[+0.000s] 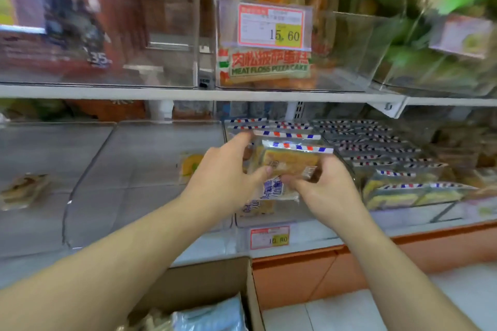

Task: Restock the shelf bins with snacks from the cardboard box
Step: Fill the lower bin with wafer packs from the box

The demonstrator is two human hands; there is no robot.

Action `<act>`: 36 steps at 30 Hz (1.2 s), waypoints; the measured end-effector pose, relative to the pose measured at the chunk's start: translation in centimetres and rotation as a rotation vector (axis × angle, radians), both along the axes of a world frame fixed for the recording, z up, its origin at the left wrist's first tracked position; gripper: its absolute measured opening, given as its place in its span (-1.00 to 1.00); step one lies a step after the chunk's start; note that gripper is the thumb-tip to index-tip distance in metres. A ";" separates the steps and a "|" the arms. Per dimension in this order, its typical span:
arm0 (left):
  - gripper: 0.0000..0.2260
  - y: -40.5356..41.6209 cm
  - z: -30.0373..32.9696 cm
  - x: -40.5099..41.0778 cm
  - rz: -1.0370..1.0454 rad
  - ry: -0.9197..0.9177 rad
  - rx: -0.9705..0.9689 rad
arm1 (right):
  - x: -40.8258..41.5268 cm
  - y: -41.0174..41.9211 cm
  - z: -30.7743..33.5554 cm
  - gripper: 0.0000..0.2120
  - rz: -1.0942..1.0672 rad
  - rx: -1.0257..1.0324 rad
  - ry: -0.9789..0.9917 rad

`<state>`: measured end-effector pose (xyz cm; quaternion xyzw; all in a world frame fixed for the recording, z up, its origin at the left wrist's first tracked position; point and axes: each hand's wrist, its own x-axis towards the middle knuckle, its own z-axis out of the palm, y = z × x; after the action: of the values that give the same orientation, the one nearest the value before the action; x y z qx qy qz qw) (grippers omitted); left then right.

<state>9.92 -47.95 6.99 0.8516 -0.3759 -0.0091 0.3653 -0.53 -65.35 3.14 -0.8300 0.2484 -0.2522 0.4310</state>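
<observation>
While both my arms reach over the cardboard box [220, 277], whose open top shows more soft wrapped packs near my waist, I work in the lower shelf. Far left, two clear plastic bins [150, 169] hold hardly anything, just a stray packet or two. My left hand [228, 172] steadies the clear, glossy snack packet [289, 162], thumb curled under, fingertips stretched to the striped seal behind. My right hand [317, 185] pinches the packet's lower edge, fingers bent round it, probably so it drops upright into the middle bin [269, 216]. Further right, flat packs with red-and-blue striped edges [376, 148] stand in tidy overlapping rows.
</observation>
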 end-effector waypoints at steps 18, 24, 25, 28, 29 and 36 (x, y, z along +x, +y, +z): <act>-0.43 -1.4 -4.9 3.5 0.068 -0.237 0.304 | 2.6 -1.1 -3.9 -0.41 0.161 -0.259 0.472; -0.39 1.6 -3.9 2.5 0.012 -0.163 0.209 | 1.5 -1.1 -2.7 -0.42 0.114 -0.236 0.461; -0.40 2.8 -3.8 2.1 0.006 -0.160 0.184 | 1.0 -0.9 -2.4 -0.38 0.080 -0.247 0.448; -0.45 7.6 -3.6 0.0 -0.019 -0.168 0.149 | -1.1 0.6 -1.2 -0.32 -0.029 -0.292 0.383; -0.47 9.6 -3.7 -0.9 -0.022 -0.157 0.150 | -1.8 1.4 -1.1 -0.38 -0.049 -0.329 0.327; -0.59 25.6 -6.7 -7.1 0.053 0.071 0.337 | -4.5 12.7 -2.2 -0.82 0.263 -0.349 0.080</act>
<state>2.77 -22.34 0.31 0.9096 -0.3332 -0.0922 0.2303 -5.02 -52.70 0.98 -0.9266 0.1073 -0.2000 0.2998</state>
